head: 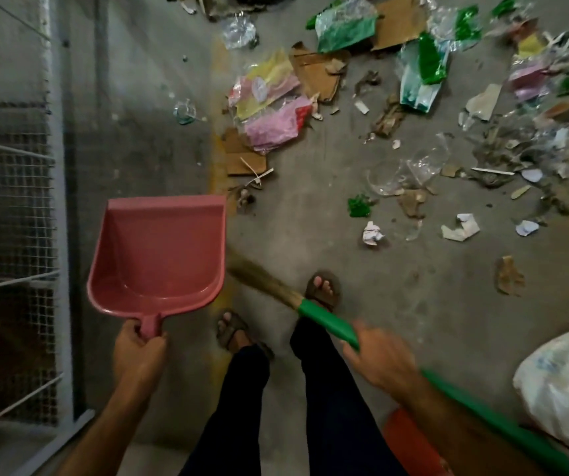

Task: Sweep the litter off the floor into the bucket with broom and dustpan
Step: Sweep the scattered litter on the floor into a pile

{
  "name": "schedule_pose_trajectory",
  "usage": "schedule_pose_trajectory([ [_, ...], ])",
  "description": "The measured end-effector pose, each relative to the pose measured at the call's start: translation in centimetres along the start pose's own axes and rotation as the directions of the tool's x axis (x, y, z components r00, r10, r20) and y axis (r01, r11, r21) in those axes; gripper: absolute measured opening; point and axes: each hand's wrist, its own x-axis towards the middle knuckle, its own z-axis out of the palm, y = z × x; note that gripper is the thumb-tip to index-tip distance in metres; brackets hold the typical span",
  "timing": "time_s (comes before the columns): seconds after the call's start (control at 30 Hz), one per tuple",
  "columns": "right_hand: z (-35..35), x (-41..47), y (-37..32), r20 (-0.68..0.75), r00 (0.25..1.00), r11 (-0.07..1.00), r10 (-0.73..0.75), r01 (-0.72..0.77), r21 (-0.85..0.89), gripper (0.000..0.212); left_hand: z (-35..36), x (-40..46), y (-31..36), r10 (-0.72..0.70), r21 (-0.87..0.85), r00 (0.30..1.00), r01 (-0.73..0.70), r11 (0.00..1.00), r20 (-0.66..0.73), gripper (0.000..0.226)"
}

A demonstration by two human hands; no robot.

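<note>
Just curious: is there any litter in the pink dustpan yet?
No, the dustpan in the left hand shows only bare pink plastic inside.

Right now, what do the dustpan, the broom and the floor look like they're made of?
Dustpan: pink moulded plastic, judging by its smooth, slightly glossy one-piece shape. Broom: green handle, probably plastic sleeve, smooth and uniform; its head looks like dried grass or straw, tan and fibrous. Floor: bare concrete, grey, matte, mottled with stains.

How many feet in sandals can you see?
2. The left foot stands on the floor just right of the dustpan handle. The right foot is farther forward, beside the broom bristles. Neither is hidden.
</note>
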Motion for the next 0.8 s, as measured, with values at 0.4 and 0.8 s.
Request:
schedule_pose_trajectory([
  [0.4, -5.4, 14.1, 4.6, -0.061, 0.96, 0.958, 0.274, -0.267, 0.106, 0.058, 4.7, -2.6, -3.7, -0.077, 0.047, 0.997, 0.077, 0.996, 0.004, 0.015],
  [0.8, -12.7, 9.7, 13.3, -0.247, 0.848, 0.849, 0.469, -0.357, 0.389, 0.054, 8.4, -1.3, 6.7, 0.146, 0.008, 0.986, -0.147, 0.989, 0.079, 0.016],
])
